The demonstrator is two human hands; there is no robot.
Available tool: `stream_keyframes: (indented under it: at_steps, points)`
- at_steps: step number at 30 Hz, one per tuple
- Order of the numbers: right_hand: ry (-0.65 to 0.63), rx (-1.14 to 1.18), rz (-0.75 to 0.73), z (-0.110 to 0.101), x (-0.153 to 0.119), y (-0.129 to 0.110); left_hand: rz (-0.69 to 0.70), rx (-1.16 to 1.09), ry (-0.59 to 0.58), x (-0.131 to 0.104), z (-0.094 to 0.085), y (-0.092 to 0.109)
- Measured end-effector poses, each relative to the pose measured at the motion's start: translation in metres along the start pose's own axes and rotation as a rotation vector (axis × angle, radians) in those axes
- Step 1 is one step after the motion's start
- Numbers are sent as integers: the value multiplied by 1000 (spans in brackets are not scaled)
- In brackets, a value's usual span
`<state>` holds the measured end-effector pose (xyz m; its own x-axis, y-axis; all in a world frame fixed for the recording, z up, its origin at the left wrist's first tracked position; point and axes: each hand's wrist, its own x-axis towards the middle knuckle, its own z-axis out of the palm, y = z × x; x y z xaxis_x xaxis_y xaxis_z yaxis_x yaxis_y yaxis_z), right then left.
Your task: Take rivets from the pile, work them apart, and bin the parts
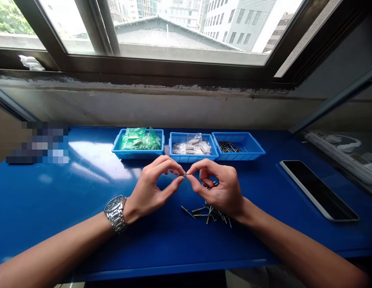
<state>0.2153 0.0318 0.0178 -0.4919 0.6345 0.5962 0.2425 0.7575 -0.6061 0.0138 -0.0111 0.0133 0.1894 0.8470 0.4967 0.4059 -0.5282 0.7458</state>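
My left hand (154, 182) and my right hand (223, 184) meet above the middle of the blue table. Between them is a small blind rivet (182, 175), brass-coloured at one part with a thin metal pin. My left thumb and forefinger pinch one end, and my right thumb and forefinger pinch the other. Below my right hand, a loose pile of similar blind rivets (207, 215) lies on the table. More of them show through the gap in my right fingers, partly hidden. A metal wristwatch (115, 212) is on my left wrist.
Along the back stand three blue bins: the left bin (137, 154) with green packets, the middle bin (193, 159) with clear packets, the right bin (248, 150) with dark, thin pieces. A phone-like slab (319, 190) lies at right on the table (137, 248). A window is behind.
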Motion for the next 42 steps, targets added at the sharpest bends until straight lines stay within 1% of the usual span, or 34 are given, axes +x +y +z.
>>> stream_keyframes:
  at_steps: [2, 5, 8, 12, 15, 18, 20, 23, 27, 31, 35, 37, 39, 42]
  points:
    - [-16, -9, -40, 1, 0, -1, 5, -23, -50, -1, 1, 0]
    - [-31, -16, -62, 1, 0, -2, 12, -37, -82, -1, 2, -1]
    - [-19, 3, -41, 0, 1, -2, 5, -25, -55, -1, 2, 0]
    - [-8, 6, 29, -2, 3, 0, 13, 1, 33, 0, 1, 1]
    - [-72, 11, 69, -2, 3, 2, 49, -3, 70, -1, 0, 1]
    - [-156, 46, 66, 0, 3, 5, 84, 0, 56, -2, 0, 1]
    - [-174, 61, 61, 1, 2, 6, 89, 2, 46, -2, 0, 2]
    - [-147, 49, 62, 1, 2, 5, 84, 2, 59, -2, 0, 2]
    - [-69, 11, 61, -1, 3, 3, 60, 19, 85, -1, -1, 1]
    - [12, -8, 14, -1, 2, 1, 30, 40, 21, -1, 1, -1]
    - [-17, -11, -63, -2, 2, -1, 36, 33, -49, -3, 2, -2]
    - [-26, -13, -67, -3, 2, -2, 36, 31, -55, -3, 1, -1]
    - [-22, -15, -36, -4, 4, -2, 35, 35, -29, -3, 1, 0]
    - [-51, -5, 41, -5, 5, 1, 35, 52, 51, -2, 0, 1]
